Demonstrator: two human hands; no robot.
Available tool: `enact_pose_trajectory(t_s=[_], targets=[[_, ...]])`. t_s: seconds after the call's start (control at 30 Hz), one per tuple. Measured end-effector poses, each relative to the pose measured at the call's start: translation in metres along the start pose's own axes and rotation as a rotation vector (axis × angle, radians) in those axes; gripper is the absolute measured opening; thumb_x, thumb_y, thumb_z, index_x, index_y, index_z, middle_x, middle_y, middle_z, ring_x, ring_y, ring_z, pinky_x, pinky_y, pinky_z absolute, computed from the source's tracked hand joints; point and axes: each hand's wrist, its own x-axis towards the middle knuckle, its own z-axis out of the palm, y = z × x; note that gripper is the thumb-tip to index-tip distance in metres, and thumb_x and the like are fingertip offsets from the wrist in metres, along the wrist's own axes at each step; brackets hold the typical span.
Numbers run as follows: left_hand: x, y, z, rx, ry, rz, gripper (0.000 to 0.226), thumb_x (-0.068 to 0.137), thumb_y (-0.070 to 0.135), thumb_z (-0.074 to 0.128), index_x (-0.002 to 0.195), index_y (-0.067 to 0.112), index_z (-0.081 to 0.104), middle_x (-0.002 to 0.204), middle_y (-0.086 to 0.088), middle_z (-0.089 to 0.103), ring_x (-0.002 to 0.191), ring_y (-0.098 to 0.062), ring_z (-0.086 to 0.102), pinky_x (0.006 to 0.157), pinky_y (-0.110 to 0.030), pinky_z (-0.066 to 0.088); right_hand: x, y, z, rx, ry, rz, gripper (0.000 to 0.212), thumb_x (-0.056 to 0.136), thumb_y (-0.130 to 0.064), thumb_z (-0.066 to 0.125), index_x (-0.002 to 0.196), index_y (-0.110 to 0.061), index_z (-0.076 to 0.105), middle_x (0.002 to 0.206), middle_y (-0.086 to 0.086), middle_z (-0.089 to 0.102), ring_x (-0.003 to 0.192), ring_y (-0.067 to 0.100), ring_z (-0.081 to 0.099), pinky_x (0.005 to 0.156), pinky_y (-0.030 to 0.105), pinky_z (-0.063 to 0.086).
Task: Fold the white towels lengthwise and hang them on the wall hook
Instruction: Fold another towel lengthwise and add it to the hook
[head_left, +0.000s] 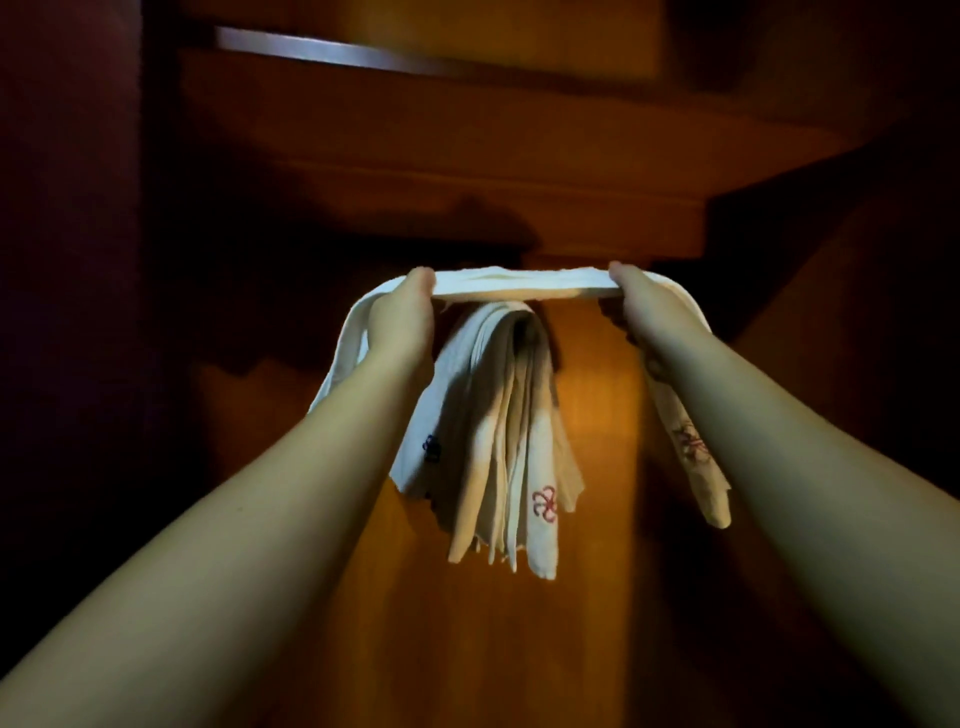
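We hold one folded white towel (519, 285) stretched level between both hands, its long axis running left to right across the view. The left hand (402, 317) grips it near one end, fingers curled round the band; the right hand (641, 312) grips it likewise near the other. Beyond each grip the towel's ends hang down: the left end drops behind the left forearm, the right end hangs behind the right forearm and shows a red embroidered mark.

Just below and behind the stretched span, a bundle of hung towels (498, 441) droops with its long axis vertical, folded edges pointing down. One strip bears a red motif near its lower end; a dark mark shows on the leftmost layer.

The bundle hangs against a wooden panel (597, 467). The hook itself is hidden behind the cloth. Our fingertips are out of sight on the far side of the towel. Surroundings are very dark; a pale strip (322, 49) shows at upper left, unidentifiable.
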Motion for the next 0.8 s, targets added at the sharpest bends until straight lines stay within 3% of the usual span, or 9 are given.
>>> enact_pose_trajectory(t_s=[0.1, 0.23, 0.37, 0.47, 0.6, 0.7, 0.8], targets=[[0.027, -0.008, 0.012, -0.014, 0.007, -0.033, 0.027, 0.092, 0.037, 0.059, 0.088, 0.013, 0.070, 0.070, -0.003, 0.075, 0.070, -0.021, 0.074, 0.069, -0.031, 0.056, 0.040, 0.009, 0.011, 0.010, -0.040, 0.020, 0.051, 0.079, -0.063, 0.055, 0.103, -0.021, 0.070, 0.088, -0.003, 0.068, 0.085, 0.019, 0.063, 0.077, 0.036, 0.042], [0.063, -0.033, 0.018, 0.029, 0.018, -0.006, 0.035, 0.085, 0.041, 0.059, 0.095, 0.010, 0.074, 0.088, -0.007, 0.078, 0.087, -0.027, 0.075, 0.093, -0.044, 0.056, 0.077, 0.036, 0.026, 0.047, -0.096, 0.077, 0.048, 0.083, -0.059, 0.053, 0.106, -0.019, 0.065, 0.089, 0.001, 0.062, 0.079, 0.018, 0.055, 0.072, 0.034, 0.039], [0.082, -0.053, 0.021, 0.059, 0.031, -0.028, 0.042, 0.076, 0.045, 0.062, 0.098, 0.012, 0.074, 0.089, -0.009, 0.078, 0.087, -0.029, 0.075, 0.094, -0.048, 0.056, 0.098, 0.063, 0.037, 0.079, -0.130, 0.115, 0.045, 0.086, -0.059, 0.049, 0.111, -0.024, 0.062, 0.094, 0.001, 0.057, 0.086, 0.020, 0.051, 0.079, 0.035, 0.037], [0.091, -0.057, 0.024, 0.048, 0.018, -0.047, 0.045, 0.073, 0.046, 0.063, 0.103, 0.013, 0.073, 0.093, -0.010, 0.078, 0.089, -0.029, 0.075, 0.095, -0.049, 0.055, 0.102, 0.072, 0.040, 0.114, -0.148, 0.120, 0.033, 0.095, -0.051, 0.046, 0.108, -0.024, 0.059, 0.083, -0.001, 0.058, 0.074, 0.015, 0.052, 0.065, 0.031, 0.034], [0.092, -0.056, 0.032, 0.074, 0.030, -0.009, 0.040, 0.076, 0.047, 0.064, 0.098, 0.014, 0.072, 0.092, -0.008, 0.078, 0.090, -0.027, 0.074, 0.094, -0.047, 0.056, 0.106, 0.083, 0.040, 0.171, -0.146, 0.133, 0.028, 0.099, -0.045, 0.044, 0.098, -0.021, 0.059, 0.076, 0.000, 0.058, 0.068, 0.014, 0.052, 0.061, 0.032, 0.034], [0.095, -0.057, 0.034, 0.101, 0.043, -0.001, 0.050, 0.071, 0.055, 0.063, 0.098, 0.014, 0.072, 0.093, -0.007, 0.078, 0.090, -0.028, 0.074, 0.095, -0.047, 0.055, 0.105, 0.084, 0.038, 0.192, -0.139, 0.181, 0.040, 0.094, -0.050, 0.047, 0.114, -0.017, 0.061, 0.091, 0.004, 0.062, 0.079, 0.018, 0.056, 0.063, 0.032, 0.036], [0.089, -0.064, 0.029, 0.139, 0.054, -0.009, 0.042, 0.074, 0.052, 0.060, 0.095, 0.017, 0.071, 0.092, -0.007, 0.077, 0.090, -0.028, 0.073, 0.094, -0.047, 0.055, 0.103, 0.098, 0.039, 0.192, -0.099, 0.191, 0.057, 0.083, -0.054, 0.051, 0.124, -0.016, 0.060, 0.111, 0.012, 0.063, 0.097, 0.027, 0.056, 0.073, 0.035, 0.043]])
